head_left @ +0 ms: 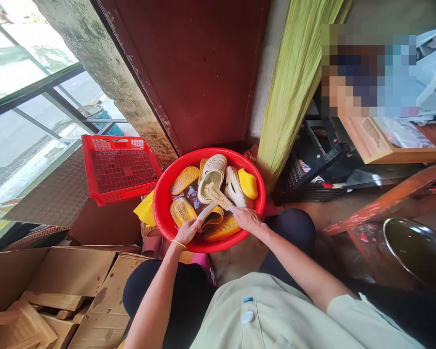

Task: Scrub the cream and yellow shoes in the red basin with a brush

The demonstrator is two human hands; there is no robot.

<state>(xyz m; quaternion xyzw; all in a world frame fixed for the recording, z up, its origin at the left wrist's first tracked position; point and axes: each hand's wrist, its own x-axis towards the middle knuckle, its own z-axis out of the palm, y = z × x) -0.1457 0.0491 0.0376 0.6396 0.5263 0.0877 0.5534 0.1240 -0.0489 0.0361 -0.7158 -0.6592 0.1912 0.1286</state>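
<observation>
Right now, a red plastic basin (pixel 159 203) is sitting on the floor (pixel 236 264) just beyond the person's knees, apparently placed there so that both hands can work over it without stretching. The left hand (pixel 187 231) is clenching the pale handle of a scrub brush (pixel 218 196), angling its bristled head down among the footwear, seemingly for control from one side. The right hand (pixel 247 219) is spreading open beside the brush head, though I cannot tell whether it is grasping anything. Yellow clogs (pixel 184 180) and a white clog (pixel 211 177) are lying overlapped inside the basin, which seems to keep them together within reach. A red plastic crate (pixel 119 167) is standing just beside the basin, and a cardboard box (pixel 69 271) is lying near it.
</observation>
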